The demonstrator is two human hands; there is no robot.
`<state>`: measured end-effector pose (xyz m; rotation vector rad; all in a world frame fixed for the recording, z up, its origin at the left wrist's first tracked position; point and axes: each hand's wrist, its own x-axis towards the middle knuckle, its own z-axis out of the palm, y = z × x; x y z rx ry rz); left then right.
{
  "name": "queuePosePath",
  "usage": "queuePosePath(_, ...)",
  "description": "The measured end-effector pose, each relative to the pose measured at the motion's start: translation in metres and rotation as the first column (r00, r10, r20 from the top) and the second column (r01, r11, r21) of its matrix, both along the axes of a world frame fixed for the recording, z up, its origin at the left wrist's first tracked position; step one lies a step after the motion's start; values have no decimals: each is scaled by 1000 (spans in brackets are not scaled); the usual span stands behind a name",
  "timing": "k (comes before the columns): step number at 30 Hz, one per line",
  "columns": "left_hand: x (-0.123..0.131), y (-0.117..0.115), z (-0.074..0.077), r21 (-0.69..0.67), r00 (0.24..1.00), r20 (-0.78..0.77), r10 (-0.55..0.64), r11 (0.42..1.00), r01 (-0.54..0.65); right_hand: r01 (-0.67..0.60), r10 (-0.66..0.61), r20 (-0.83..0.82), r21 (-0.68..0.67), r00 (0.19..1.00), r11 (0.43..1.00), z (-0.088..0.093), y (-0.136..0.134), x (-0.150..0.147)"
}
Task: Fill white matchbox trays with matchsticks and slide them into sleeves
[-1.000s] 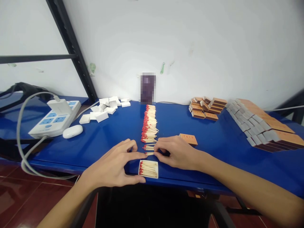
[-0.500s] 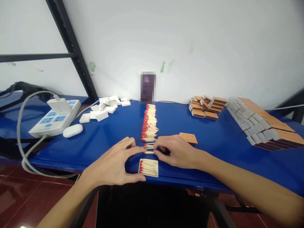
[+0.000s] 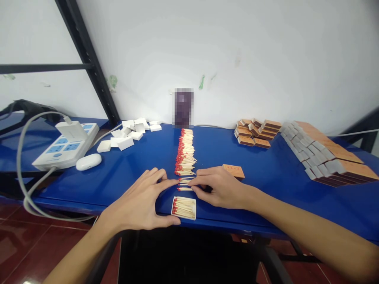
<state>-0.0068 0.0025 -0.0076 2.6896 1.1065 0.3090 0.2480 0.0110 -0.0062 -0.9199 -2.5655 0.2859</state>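
Observation:
A white matchbox tray (image 3: 184,217) with red-headed matches in it lies near the table's front edge. Just beyond it are several loose matches (image 3: 184,189), lying crosswise. My left hand (image 3: 145,201) is open, its index fingertip at the red heads of the loose matches and its thumb by the tray's near left corner. At the other end of those matches, my right hand (image 3: 220,187) is closed in a pinch, thumb and index finger on a match's plain end; its other fingers are curled. A long heap of matches (image 3: 186,152) stretches back towards the wall.
An orange matchbox sleeve (image 3: 233,171) lies behind my right hand. Orange sleeves (image 3: 257,132) are piled at the back, with stacked matchboxes (image 3: 328,154) farther right. White trays (image 3: 127,134), a power strip (image 3: 65,146) and a white earbud case (image 3: 89,162) are on the left.
The view has shifted slightly. My right index fingertip has moved a little left over the loose matches, and the nearest match shows more of its red head. My left hand stays nearly in place.

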Motion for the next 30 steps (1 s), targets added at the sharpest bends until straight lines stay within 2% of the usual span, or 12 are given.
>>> queuePosePath(20,-1,0,-2,-19,1000,13,12,1000,-12,-2,5,-72,40,997,999,-7,2,1)
queuePosePath(27,-1,0,-2,-30,998,56,-9,1000,11,-59,60,-59,10,996,998,-6,2,1)
queuePosePath(30,0,0,-1,-46,999,49,-13,999,15,-13,15,-55,30,998,999,-5,2,0)
